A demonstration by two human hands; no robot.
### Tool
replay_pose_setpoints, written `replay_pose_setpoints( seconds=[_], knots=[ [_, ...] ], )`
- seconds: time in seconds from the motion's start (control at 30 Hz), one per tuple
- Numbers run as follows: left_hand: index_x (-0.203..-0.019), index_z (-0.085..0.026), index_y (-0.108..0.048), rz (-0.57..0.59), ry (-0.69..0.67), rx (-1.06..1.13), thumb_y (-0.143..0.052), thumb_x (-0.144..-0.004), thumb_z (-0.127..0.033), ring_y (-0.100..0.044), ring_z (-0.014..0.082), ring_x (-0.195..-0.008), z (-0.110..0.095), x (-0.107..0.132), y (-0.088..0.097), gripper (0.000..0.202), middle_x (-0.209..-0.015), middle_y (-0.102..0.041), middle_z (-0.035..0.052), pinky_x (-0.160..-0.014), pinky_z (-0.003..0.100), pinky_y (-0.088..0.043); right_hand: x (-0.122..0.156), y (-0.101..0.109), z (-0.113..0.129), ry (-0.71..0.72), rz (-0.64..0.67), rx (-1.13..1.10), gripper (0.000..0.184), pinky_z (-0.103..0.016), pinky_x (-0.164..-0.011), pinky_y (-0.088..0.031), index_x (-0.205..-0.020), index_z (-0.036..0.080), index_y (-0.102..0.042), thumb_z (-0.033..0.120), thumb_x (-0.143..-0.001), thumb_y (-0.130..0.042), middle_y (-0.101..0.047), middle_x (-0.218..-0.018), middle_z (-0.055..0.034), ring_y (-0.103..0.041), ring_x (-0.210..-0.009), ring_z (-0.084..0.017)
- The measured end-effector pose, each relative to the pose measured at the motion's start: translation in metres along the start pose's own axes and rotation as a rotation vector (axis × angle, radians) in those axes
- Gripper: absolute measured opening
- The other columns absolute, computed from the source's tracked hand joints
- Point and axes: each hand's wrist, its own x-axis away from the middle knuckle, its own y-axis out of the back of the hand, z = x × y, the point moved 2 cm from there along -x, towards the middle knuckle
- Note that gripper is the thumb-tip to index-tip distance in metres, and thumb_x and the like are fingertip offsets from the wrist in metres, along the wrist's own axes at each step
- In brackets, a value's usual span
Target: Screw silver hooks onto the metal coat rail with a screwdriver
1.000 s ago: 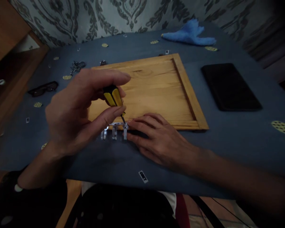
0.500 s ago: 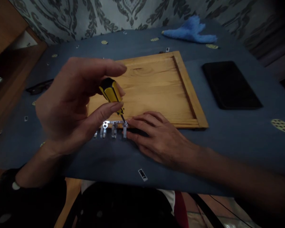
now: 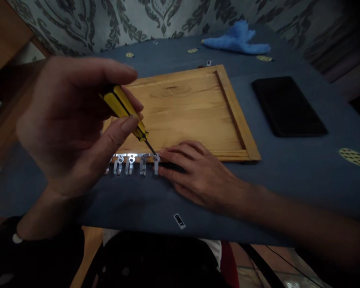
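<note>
My left hand is closed round the yellow and black handle of a screwdriver. The screwdriver leans up to the left, its tip at the right end of a shiny metal hook rail. Along the near edge of a shallow wooden tray runs this rail, several hooks hanging down; its left end is partly behind my left hand. My right hand grips the rail's right end, fingertips beside the screwdriver tip and thumb by the last hook. Whether a screw sits under the tip cannot be made out.
A black tablet-like slab lies to the right of the tray. Behind it, near the patterned wall, is a blue fluffy cloth item. Dark blue cloth covers the table, whose front edge is close to my body. Wooden furniture stands at left.
My left hand and the screwdriver handle have swung left and toward me, so the shaft tilts more and more hooks show. The tip stays at the rail's right end; my right hand keeps its place.
</note>
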Motion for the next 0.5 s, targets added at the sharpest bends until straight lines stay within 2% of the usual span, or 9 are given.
replay_pose_setpoints(
  seconds=[0.1,0.17,0.23,0.33,0.5],
  knots=[
    [-0.123,-0.028,-0.067,-0.047,0.139,-0.220,-0.076,-0.088,-0.023,-0.068,0.0177,-0.097,0.0056,-0.0040,-0.0007,0.037,-0.123,-0.062,0.0032,-0.081,0.037,-0.060,-0.0004,-0.0004,0.0003,0.016,-0.017,0.014,0.029,-0.051,-0.100,-0.045,-0.122,0.016,-0.068,0.018,-0.096,-0.054,-0.067,-0.130,-0.0129,-0.055,-0.118,-0.030],
    [-0.125,-0.027,-0.066,-0.035,0.129,-0.250,-0.075,-0.089,-0.026,-0.069,0.0176,-0.097,0.0064,-0.0055,-0.0016,0.038,-0.124,-0.063,0.0024,-0.080,0.036,-0.062,-0.0005,-0.0011,0.0002,0.021,-0.017,0.021,0.029,-0.050,-0.099,-0.045,-0.122,0.016,-0.068,0.018,-0.096,-0.054,-0.067,-0.131,-0.0127,-0.055,-0.118,-0.030],
    [-0.125,-0.026,-0.065,-0.024,0.108,-0.260,-0.075,-0.089,-0.026,-0.070,0.0160,-0.096,0.0064,-0.0059,-0.0018,0.037,-0.121,-0.065,-0.0003,-0.079,0.033,-0.062,-0.0003,-0.0016,-0.0001,0.018,-0.016,0.024,0.029,-0.050,-0.100,-0.044,-0.122,0.016,-0.068,0.018,-0.096,-0.054,-0.067,-0.131,-0.0123,-0.055,-0.118,-0.030],
    [-0.126,-0.026,-0.066,-0.009,0.098,-0.248,-0.073,-0.090,-0.022,-0.069,0.0161,-0.096,0.0074,-0.0054,-0.0014,0.038,-0.120,-0.065,0.0023,-0.081,0.034,-0.061,0.0006,-0.0015,-0.0003,0.015,-0.018,0.022,0.029,-0.050,-0.099,-0.045,-0.122,0.016,-0.068,0.018,-0.097,-0.053,-0.067,-0.130,-0.0123,-0.055,-0.119,-0.030],
    [-0.131,-0.033,-0.065,0.035,0.056,-0.224,-0.074,-0.088,-0.014,-0.068,0.0176,-0.097,0.0109,-0.0040,-0.0025,0.048,-0.120,-0.062,0.0031,-0.079,0.036,-0.060,0.0011,-0.0006,0.0001,0.021,-0.035,0.026,0.029,-0.049,-0.098,-0.045,-0.121,0.015,-0.068,0.018,-0.098,-0.050,-0.067,-0.129,-0.0127,-0.055,-0.118,-0.030]
  ],
)
